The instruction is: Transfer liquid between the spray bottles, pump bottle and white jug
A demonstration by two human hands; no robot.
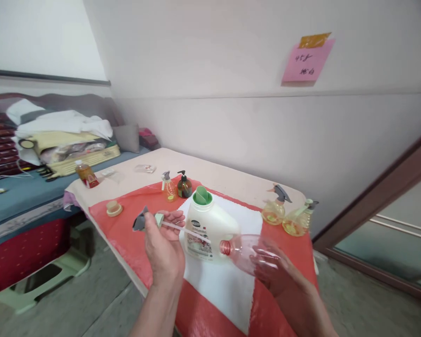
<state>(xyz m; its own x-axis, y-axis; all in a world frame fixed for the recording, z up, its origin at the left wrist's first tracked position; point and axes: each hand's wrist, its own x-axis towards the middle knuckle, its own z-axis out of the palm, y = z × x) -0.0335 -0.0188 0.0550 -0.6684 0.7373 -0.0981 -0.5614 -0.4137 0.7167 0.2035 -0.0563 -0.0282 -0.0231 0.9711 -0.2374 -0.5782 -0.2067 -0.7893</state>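
Observation:
My left hand [163,248] is closed around a grey and pale green spray trigger head [140,220], whose thin dip tube [187,230] points right. My right hand [279,269] grips a clear pink spray bottle [247,252] tipped on its side, its open threaded neck facing the tube's end. The tube's tip is close to the neck and appears outside it. Behind both hands a large white detergent jug [210,220] stands uncapped, with a green spout in its mouth. It rests on a white cloth [221,290].
Two spray bottles with yellow liquid, one [273,210] beside another [298,222], stand at the right. Farther back are a small spray bottle [169,189] and a dark pump bottle [185,186]. A beige cap [114,208] lies left on the red cover [126,234]. A red-topped stool [28,252] stands left.

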